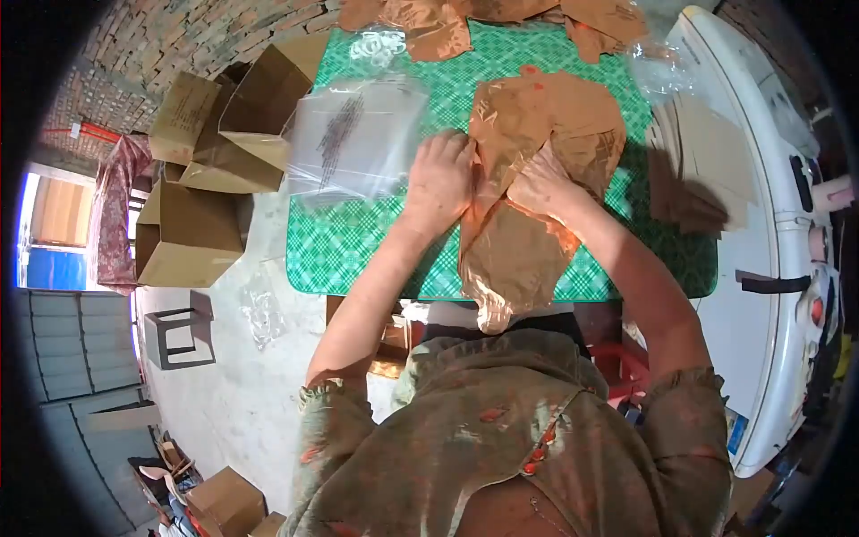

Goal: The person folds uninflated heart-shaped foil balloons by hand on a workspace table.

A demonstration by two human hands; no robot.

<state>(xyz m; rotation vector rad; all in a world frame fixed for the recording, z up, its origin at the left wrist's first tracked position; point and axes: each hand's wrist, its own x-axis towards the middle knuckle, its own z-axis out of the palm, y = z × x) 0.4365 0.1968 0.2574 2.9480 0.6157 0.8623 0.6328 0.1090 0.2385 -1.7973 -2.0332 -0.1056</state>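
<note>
A brown garment in a clear plastic bag [523, 242] lies on the green checked table [358, 251], its lower end hanging over the near edge. My left hand [440, 179] presses flat on the bag's left edge, fingers together. My right hand [541, 183] rests on the bag's middle, fingers spread over the folds. A stack of clear printed plastic bags [353, 134] lies just left of my left hand.
More brown bagged pieces [447, 27] lie at the table's far edge. Brown card sheets [693, 170] are stacked at the right. A white machine [761, 224] stands to the right. Open cardboard boxes [224, 134] sit on the floor at the left, beside a small stool [179, 336].
</note>
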